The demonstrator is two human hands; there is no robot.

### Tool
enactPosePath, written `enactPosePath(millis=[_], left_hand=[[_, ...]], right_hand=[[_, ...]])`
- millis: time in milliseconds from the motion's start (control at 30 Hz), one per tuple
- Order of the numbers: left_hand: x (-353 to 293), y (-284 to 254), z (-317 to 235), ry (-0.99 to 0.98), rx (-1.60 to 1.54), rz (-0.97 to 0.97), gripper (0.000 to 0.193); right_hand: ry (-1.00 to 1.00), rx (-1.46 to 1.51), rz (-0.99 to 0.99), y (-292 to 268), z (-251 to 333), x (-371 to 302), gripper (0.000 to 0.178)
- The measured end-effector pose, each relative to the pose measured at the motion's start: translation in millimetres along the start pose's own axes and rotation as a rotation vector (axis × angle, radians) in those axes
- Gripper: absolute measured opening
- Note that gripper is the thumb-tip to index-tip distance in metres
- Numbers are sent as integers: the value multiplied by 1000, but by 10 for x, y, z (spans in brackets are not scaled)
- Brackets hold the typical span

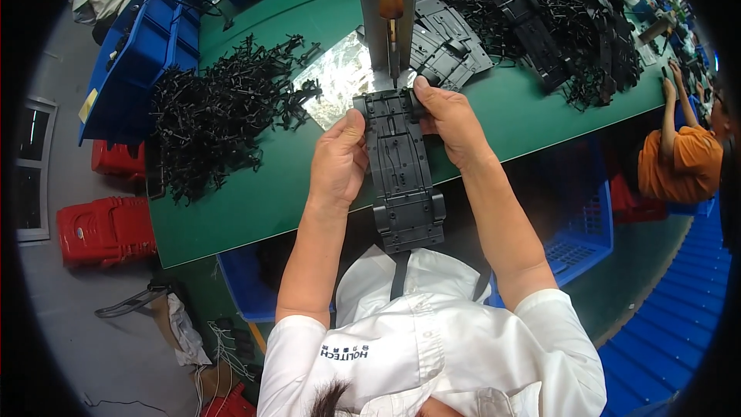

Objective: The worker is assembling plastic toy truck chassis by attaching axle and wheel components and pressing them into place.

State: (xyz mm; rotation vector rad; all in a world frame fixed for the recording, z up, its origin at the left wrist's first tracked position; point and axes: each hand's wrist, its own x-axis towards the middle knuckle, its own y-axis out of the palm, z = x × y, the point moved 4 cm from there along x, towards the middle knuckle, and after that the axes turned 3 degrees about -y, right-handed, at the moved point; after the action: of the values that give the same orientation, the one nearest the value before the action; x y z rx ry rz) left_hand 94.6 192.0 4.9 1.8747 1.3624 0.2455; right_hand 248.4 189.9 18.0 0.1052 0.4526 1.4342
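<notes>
both hands [394, 143] grip the black chassis [401, 174] upright.

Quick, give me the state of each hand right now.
Left hand: closed on the left edge of the black plastic chassis plate.
Right hand: closed on the plate's upper right edge, thumb on top.

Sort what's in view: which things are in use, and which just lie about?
In use: black chassis plate, left hand, right hand, hanging screwdriver.
Lying about: loose black parts, stacked plates, red stools, blue crates.
</notes>
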Motion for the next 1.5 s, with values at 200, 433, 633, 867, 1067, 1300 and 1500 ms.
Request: enactPosePath(millis=[200,433,633,867,1067,1300,1500], left_hand=[[25,-33,4,9,-14,-26,35],[16,-39,-23,12,42,0,39],[5,11,-47,40,16,-24,38],[22,-7,-44,54,12,-22,38],[18,-16,-40,53,14,-22,37],[38,-48,-29,45,16,-18,38],[20,-17,-32,50,-14,-42,35]], right_hand=[[7,0,-4,38,25,-5,37],[-3,0,-8,51,25,3,39],[-2,2,-1,56,31,-3,39],[-6,-26,-18,56,27,11,44],[8,-61,1,20,1,25,46],[-8,-40,106,-79,-49,57,30],[-12,-35,135,-85,-25,27,24]])
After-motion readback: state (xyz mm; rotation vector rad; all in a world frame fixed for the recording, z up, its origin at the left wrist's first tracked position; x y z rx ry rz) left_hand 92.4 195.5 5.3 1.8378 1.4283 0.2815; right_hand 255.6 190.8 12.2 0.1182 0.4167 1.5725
